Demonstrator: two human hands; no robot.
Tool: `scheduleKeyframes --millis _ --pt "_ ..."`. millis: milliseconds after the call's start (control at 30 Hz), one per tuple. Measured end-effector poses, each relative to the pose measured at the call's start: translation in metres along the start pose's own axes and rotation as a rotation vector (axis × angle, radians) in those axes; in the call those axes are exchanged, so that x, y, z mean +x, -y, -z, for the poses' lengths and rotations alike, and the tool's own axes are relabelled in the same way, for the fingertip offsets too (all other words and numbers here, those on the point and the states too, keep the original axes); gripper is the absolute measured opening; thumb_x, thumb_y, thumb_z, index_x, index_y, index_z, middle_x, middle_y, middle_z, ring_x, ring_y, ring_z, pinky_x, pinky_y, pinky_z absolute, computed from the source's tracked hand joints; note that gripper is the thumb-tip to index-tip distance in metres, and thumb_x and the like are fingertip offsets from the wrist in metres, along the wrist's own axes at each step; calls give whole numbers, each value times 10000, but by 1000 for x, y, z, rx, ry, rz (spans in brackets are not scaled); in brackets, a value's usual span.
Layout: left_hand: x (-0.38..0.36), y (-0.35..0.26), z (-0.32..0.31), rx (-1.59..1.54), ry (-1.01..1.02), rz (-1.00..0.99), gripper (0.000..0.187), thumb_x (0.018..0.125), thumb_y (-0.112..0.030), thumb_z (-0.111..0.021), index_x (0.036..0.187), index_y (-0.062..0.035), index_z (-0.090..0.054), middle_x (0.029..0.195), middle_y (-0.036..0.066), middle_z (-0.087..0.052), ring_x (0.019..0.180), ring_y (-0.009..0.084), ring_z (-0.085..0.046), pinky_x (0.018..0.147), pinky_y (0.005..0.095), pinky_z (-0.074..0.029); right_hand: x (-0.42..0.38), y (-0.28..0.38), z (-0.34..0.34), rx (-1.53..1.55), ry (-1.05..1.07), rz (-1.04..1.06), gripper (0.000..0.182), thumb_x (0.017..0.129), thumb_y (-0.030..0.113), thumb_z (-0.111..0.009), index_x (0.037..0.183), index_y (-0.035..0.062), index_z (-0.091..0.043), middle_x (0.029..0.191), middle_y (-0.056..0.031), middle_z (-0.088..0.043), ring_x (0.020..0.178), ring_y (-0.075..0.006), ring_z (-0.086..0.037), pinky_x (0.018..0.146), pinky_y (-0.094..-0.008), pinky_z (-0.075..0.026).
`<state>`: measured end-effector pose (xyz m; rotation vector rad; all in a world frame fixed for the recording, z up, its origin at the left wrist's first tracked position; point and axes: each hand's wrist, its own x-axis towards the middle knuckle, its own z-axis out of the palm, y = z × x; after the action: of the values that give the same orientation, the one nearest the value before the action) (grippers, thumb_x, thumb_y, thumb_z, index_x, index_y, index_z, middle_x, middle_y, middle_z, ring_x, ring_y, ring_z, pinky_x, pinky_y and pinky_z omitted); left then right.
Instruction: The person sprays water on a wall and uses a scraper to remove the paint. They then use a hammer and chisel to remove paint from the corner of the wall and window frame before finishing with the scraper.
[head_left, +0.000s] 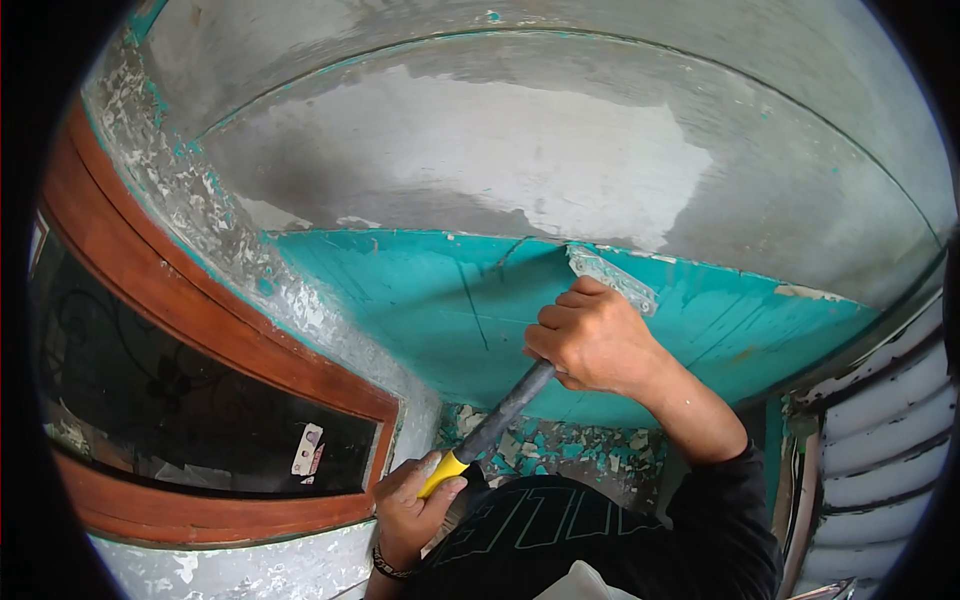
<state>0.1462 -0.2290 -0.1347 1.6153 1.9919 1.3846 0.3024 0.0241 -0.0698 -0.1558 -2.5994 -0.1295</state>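
Note:
A long-handled scraper (pixel 510 408) runs diagonally in front of me, with a dark grip and a yellow section low on its handle. My right hand (pixel 590 340) is closed around the upper handle, just behind the metal blade (pixel 612 281). Lower down, my left hand (pixel 412 502) wraps the handle at the yellow section. The blade is at the upper edge of the turquoise paint (pixel 400 300) on the wall, close to where bare grey plaster (pixel 560 150) begins. My right hand hides part of the blade's mount.
A wooden-framed window (pixel 250 325) with dark glass is on the left, beside a patchy, flaking strip of wall (pixel 200 210). Turquoise and pale paint chips (pixel 540 440) litter the floor below. Pale, ridged panels (pixel 885 440) stand at the right.

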Motion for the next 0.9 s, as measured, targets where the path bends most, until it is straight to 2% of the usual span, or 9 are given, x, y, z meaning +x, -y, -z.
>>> scheduleKeyframes --millis 200,367,467,500,567,633,700,833,900 --pt "6 -8 -25 -74 -22 -52 366 746 -114 -780 1044 51 -646 796 156 -658 656 232 -642 577 298 -502 -38 -5 26 -58 5 -100 175 587 172 -700 636 128 -538 598 -2 -488 599 -191 -554 635 -321 -416" --pt "53 -26 -55 69 398 -436 464 819 -331 -707 1164 -34 -619 869 116 -662 675 238 -629 603 314 -516 -122 -9 62 -258 -99 -329 297 677 192 -723 584 106 -455 559 -35 -449 544 -233 -491 558 -362 -349" --pt "102 -4 -73 -170 -8 -538 276 881 -155 -569 1100 6 -617 867 105 -637 680 189 -576 607 301 -483 -187 7 53 -168 -163 -646 268 648 145 -740 593 58 -492 551 -81 -481 542 -296 -501 565 -395 -362" --pt "113 0 -78 -180 -128 -225 285 880 -181 -590 1106 -8 -599 897 85 -626 703 181 -558 637 295 -481 -212 15 40 -98 -198 -760 253 650 139 -738 597 46 -509 552 -95 -499 551 -311 -512 575 -399 -370" --pt "147 16 -90 10 -321 -177 439 868 -205 -636 1220 23 -507 1086 144 -567 906 227 -551 787 332 -474 -277 30 -7 167 -322 -934 267 666 193 -723 636 -15 -559 573 -162 -519 543 -350 -526 535 -411 -373" --pt "169 24 -109 186 -506 -337 550 869 -283 -634 1268 46 -446 1195 192 -486 1028 279 -499 883 399 -425 -317 60 -44 363 -304 -1208 430 704 364 -661 650 -37 -515 558 -133 -470 533 -185 -430 501 -372 -340" --pt "186 23 -126 360 -683 -492 666 869 -361 -631 1316 69 -386 1305 240 -405 1150 332 -446 978 466 -375 -339 92 -71 523 -301 -1330 277 724 174 -659 655 -42 -499 542 -80 -418 570 -119 -395 494 -344 -339" --pt "207 28 -187 427 -605 -485 875 856 -617 -479 1408 39 -300 1503 274 -157 1400 419 -152 1083 628 -123 -366 116 -83 601 -289 -1378 313 787 129 -693 600 28 -463 531 37 -396 527 -82 -358 461 -294 -284" --pt "170 6 -205 410 163 -780 725 861 -531 -530 1406 -74 -389 1519 198 -220 1416 378 -168 1088 619 -160 -399 114 -79 663 -413 -1391 285 789 100 -682 602 44 -474 538 43 -402 530 -65 -365 461 -278 -281"
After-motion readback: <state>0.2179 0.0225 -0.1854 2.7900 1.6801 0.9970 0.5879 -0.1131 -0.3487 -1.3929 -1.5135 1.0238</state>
